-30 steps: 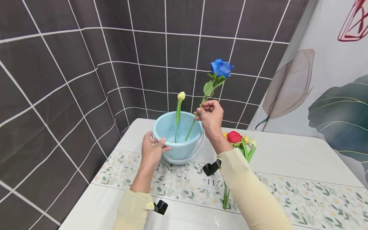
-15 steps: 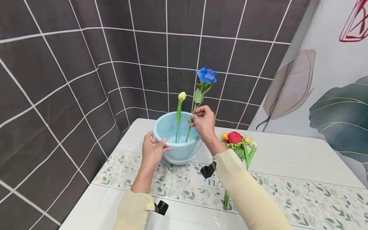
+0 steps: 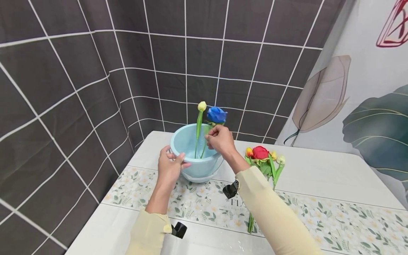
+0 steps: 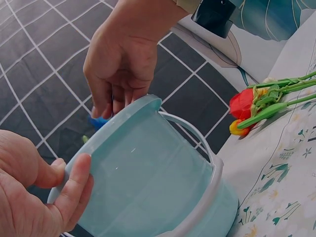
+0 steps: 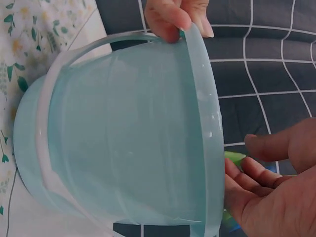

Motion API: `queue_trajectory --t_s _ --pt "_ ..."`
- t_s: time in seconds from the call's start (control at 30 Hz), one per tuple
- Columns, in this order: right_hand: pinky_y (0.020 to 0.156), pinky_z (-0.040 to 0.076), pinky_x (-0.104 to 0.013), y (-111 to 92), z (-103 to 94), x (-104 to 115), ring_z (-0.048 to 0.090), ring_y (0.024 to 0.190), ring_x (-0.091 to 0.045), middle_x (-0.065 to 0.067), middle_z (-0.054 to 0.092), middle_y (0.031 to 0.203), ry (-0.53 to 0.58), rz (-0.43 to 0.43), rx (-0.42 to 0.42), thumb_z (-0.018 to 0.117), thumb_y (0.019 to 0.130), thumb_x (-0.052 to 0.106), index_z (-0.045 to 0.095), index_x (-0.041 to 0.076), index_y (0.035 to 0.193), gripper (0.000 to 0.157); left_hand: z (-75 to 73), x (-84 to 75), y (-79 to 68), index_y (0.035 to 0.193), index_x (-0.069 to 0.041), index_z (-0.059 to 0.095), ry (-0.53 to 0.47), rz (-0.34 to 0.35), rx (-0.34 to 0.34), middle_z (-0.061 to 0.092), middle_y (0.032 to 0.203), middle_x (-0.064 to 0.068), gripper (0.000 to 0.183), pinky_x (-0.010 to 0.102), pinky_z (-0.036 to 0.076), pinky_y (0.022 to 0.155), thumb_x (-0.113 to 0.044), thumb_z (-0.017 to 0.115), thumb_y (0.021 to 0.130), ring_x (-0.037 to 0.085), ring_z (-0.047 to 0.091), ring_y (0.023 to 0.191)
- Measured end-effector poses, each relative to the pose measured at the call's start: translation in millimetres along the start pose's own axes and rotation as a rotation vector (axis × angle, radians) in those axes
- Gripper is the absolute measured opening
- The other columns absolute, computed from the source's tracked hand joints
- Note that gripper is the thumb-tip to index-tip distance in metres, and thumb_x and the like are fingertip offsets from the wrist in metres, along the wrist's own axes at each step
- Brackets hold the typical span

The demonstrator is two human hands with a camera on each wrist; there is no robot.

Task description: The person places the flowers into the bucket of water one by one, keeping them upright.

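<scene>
A light blue bucket (image 3: pixel 204 164) stands on the table, its pale handle hanging down the near side. My left hand (image 3: pixel 170 164) grips its rim, thumb on one side and fingers on the other (image 4: pixel 39 192). In the head view, a pale yellow tulip (image 3: pixel 202 106) leans upright inside the bucket. Beside it is a blue rose (image 3: pixel 217 115), its stem down in the bucket and its bloom just above the far rim. My right hand (image 3: pixel 221 141) is over the bucket's right side by the rose's leaves. Its thumb and fingers are apart in the right wrist view (image 5: pixel 276 182).
Right of the bucket lies a bunch of flowers with a red rose (image 3: pixel 260 152), several tulips and green stems (image 3: pixel 250 222), partly behind the right sleeve. A dark tiled wall (image 3: pixel 165 53) rises behind the bucket. The table (image 3: pixel 318 170) has a floral printed band.
The blue rose has moved left and dropped lower into the bucket. My right hand went left and down with it, then let go of the stem. The left hand stayed on the rim.
</scene>
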State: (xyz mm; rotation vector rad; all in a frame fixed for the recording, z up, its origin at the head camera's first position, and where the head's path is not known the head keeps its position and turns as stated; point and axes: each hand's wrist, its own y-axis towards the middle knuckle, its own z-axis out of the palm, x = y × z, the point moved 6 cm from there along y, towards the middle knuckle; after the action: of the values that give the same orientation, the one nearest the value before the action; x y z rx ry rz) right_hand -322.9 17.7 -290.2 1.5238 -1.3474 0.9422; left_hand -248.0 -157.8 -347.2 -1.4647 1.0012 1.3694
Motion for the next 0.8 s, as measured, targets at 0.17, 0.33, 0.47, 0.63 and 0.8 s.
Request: queue_trajectory --t_s 0.17,0.33,0.47,0.63,0.8 --pt "0.060 0.066 -0.033 -2 -2.4 0 0.070 0.069 -0.030 -0.019 0.061 0.086 0.066 0.023 0.019 0.061 0.096 0.015 0.058 -0.003 0.090 0.018 -0.2 0.4 0.0 0.152 -0.010 0.018 0.002 -0.008 -0.005 0.039 0.115 0.017 0.066 0.018 0.062 0.076 -0.009 0.054 0.098 0.017 0.070 0.077" --pt "0.053 0.065 -0.031 -2 -6.0 -1 0.066 0.057 -0.020 -0.025 0.060 0.088 0.157 0.043 0.016 0.053 0.101 0.022 0.057 -0.003 0.092 0.027 0.1 0.8 0.4 0.152 -0.010 0.018 -0.013 -0.003 -0.007 0.038 0.115 0.017 0.065 0.019 0.062 0.076 -0.007 0.054 0.098 0.018 0.070 0.076" --pt "0.052 0.064 -0.030 -2 -10.3 -4 0.064 0.053 -0.017 -0.023 0.060 0.087 0.193 0.047 0.009 0.048 0.103 0.026 0.056 -0.003 0.093 0.032 0.6 1.0 0.9 0.152 -0.009 0.019 -0.023 0.001 -0.008 0.038 0.113 0.018 0.065 0.020 0.063 0.076 -0.006 0.054 0.097 0.017 0.070 0.075" --pt "0.050 0.063 -0.029 -6 -18.6 -4 0.065 0.054 -0.017 -0.021 0.060 0.086 0.273 0.054 0.002 0.044 0.104 0.029 0.054 -0.008 0.101 0.038 0.7 0.9 1.2 0.152 -0.009 0.018 -0.016 -0.001 -0.003 0.037 0.113 0.017 0.065 0.019 0.062 0.077 -0.006 0.054 0.098 0.018 0.070 0.076" --pt "0.053 0.064 -0.028 -14 -37.5 -7 0.066 0.056 -0.016 -0.019 0.060 0.085 0.334 0.046 -0.018 0.042 0.104 0.030 0.053 -0.008 0.106 0.039 0.8 0.6 0.6 0.152 -0.008 0.017 -0.011 0.002 0.001 0.037 0.114 0.018 0.065 0.019 0.062 0.077 -0.006 0.053 0.098 0.019 0.070 0.078"
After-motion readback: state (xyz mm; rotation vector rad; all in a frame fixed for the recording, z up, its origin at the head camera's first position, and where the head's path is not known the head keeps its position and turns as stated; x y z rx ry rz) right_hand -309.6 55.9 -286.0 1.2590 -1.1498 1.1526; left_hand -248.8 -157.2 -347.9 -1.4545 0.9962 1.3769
